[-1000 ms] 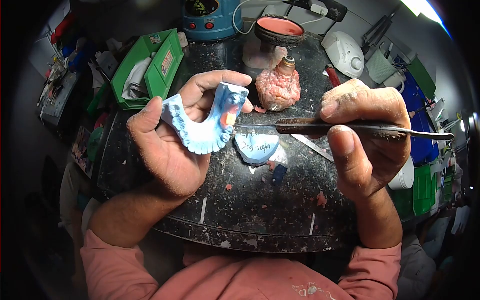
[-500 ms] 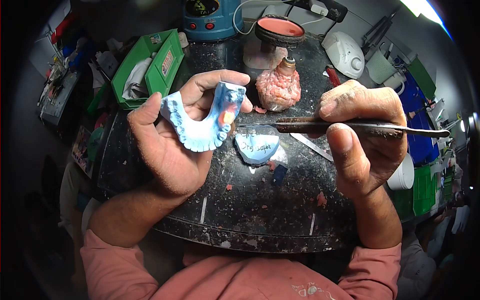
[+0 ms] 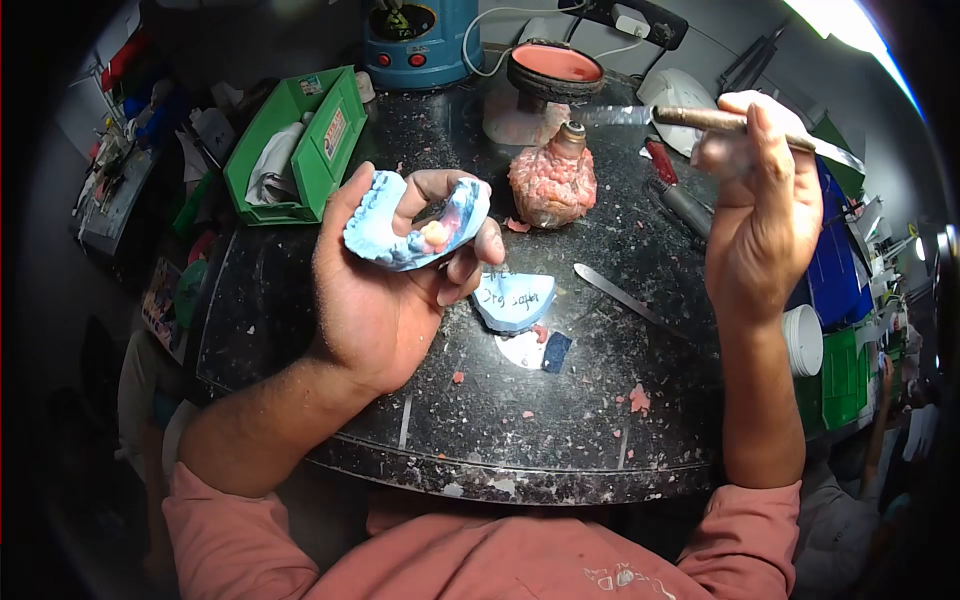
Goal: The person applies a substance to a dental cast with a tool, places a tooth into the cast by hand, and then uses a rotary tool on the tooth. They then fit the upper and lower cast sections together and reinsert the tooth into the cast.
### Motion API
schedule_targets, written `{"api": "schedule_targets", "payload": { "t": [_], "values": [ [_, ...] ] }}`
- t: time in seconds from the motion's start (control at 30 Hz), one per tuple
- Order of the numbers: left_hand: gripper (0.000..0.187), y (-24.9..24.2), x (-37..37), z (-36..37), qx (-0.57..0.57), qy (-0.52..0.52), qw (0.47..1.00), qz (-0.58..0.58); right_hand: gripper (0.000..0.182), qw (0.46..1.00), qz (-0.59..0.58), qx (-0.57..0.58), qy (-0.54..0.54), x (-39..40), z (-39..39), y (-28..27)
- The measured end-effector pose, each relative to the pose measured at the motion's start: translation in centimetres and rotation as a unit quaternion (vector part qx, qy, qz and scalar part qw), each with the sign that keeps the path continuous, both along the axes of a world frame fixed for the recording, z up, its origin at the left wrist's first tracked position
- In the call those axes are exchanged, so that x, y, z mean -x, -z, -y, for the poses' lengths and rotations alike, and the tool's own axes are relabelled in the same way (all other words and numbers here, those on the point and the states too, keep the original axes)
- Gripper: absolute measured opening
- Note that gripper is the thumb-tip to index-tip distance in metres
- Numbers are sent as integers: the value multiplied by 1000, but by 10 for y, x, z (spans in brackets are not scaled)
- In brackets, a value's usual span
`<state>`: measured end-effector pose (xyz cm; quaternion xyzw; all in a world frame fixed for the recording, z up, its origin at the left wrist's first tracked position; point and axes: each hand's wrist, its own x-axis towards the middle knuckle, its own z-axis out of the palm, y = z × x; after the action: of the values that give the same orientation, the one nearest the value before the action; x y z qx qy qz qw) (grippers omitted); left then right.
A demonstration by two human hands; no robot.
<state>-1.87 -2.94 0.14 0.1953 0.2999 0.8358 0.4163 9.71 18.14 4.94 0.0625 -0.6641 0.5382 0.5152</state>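
My left hand holds a blue horseshoe-shaped dental model, tilted, with one yellowish tooth set in pink wax on its right arm. High on the right, my right hand grips a wax knife between thumb and fingers, its blade pointing left. The blade is over the wax-covered burner, near its metal neck, and below the round dish of pink wax. A second blue model piece with handwriting lies on the black table below the burner.
A green bin with white cloth stands at the left rear, beside a blue machine. A flat metal tool, a red-handled tool and wax scraps lie on the table. A white tub is at the right.
My right hand and the knife have moved up and away from the model toward the burner. My left hand has turned and tilted the model.
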Motion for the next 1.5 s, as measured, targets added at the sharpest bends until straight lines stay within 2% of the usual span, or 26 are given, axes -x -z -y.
{"api": "schedule_targets", "payload": {
  "t": [0.03,0.17,0.23,0.4,0.63,0.7,0.77,0.83,0.97,1.03,1.1,1.23,1.3,1.4,1.5],
  "values": [
    [55,-1,0,0,-7,4,1000,0,20,999,-4,49,-7,4,-3,-3],
    [55,-5,-2,-3,45,-24,996,-78,23,996,66,25,59,21,-36,-6],
    [53,-6,-3,-4,86,-55,992,-71,22,994,76,-9,81,31,-45,-4],
    [46,0,2,-5,99,-58,992,-43,21,992,98,-4,81,44,-40,-7],
    [52,3,4,-5,126,-38,991,-22,21,992,95,-21,84,46,-47,6],
    [57,2,3,-6,138,-22,990,-25,22,993,86,6,77,45,-48,11],
    [63,3,4,-6,120,-12,993,-7,24,986,91,141,14,43,-54,17],
    [62,1,3,-6,121,-14,992,-13,24,955,95,278,-46,35,-51,24],
    [55,1,2,-6,182,-45,982,-38,24,925,91,355,-102,21,-42,42],
    [50,1,3,-5,187,-25,982,-20,23,932,97,337,-95,18,-38,39],
    [46,-2,1,-6,205,-31,978,-14,22,963,97,242,-61,16,-35,38],
    [36,-2,3,-8,221,-36,975,11,22,967,106,230,-26,16,-33,38],
    [36,-1,3,-9,234,-29,972,16,23,971,104,211,-35,15,-32,38],
    [30,-1,2,-8,201,46,975,82,24,976,91,192,-52,13,-20,32],
    [28,2,3,-8,193,75,973,104,22,976,82,174,-105,6,7,20]
  ]
}}
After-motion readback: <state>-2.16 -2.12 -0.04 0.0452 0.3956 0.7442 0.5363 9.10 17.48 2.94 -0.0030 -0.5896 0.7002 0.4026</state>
